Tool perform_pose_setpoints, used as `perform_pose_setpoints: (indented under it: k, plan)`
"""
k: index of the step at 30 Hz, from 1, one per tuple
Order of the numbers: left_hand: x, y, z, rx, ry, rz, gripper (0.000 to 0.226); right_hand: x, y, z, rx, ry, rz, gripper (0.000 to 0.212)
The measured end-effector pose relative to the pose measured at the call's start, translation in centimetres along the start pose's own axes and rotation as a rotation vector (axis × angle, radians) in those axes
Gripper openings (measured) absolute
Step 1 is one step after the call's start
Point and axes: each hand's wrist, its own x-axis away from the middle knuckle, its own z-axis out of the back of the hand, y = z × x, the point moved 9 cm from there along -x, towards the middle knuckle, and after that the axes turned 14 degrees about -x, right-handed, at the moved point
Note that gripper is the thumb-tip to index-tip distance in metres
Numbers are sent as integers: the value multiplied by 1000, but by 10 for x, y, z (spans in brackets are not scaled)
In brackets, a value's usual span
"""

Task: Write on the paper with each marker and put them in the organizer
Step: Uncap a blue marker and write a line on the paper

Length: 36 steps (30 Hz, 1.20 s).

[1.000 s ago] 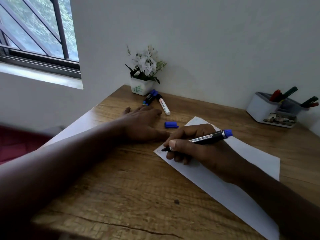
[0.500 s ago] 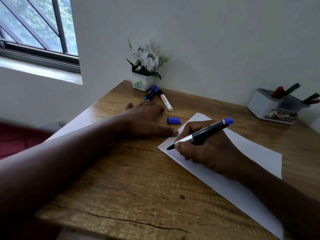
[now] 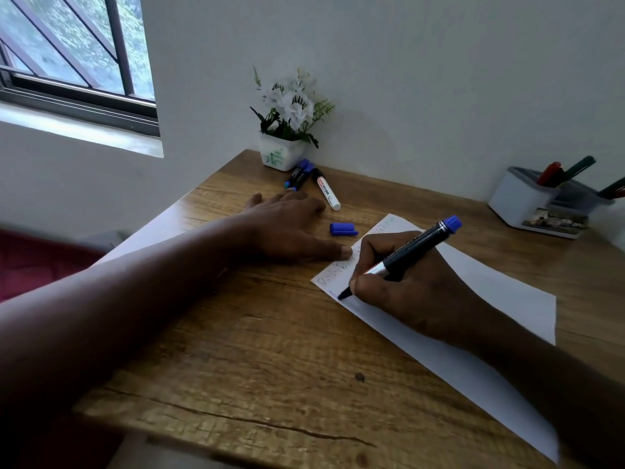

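My right hand [image 3: 416,292] grips an uncapped blue marker [image 3: 409,252] with its tip on the left edge of the white paper [image 3: 490,292], where some faint lines of writing show. My left hand [image 3: 287,228] lies flat on the wooden table, its thumb pressing the paper's corner. The marker's blue cap [image 3: 343,229] lies on the table between the hands. A white marker [image 3: 327,193] and two blue-capped markers [image 3: 299,175] lie near the flower pot. The white organizer [image 3: 521,201] at the far right holds red and green markers.
A white pot of artificial flowers [image 3: 285,130] stands in the table's back corner against the wall. A window [image 3: 74,55] is at the upper left. The table's front edge [image 3: 236,431] has a long crack near it.
My right hand has tilted the marker up and brought its tip down onto the paper's left edge, leaving a short blue stroke. The left hand has stayed flat, holding the paper.
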Motion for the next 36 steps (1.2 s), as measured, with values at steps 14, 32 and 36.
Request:
perform_pose_setpoints:
  k: [14, 32, 36]
  plan:
    - [1, 1, 0, 3, 8, -3, 120, 3, -3, -4, -4, -34, 53, 12]
    - [1, 0, 0, 1, -1, 8, 120, 3, -3, 1, 22, 31, 26, 19]
    - [2, 1, 2, -2, 8, 8, 120, 2, -4, 7, 25, 89, 33, 22]
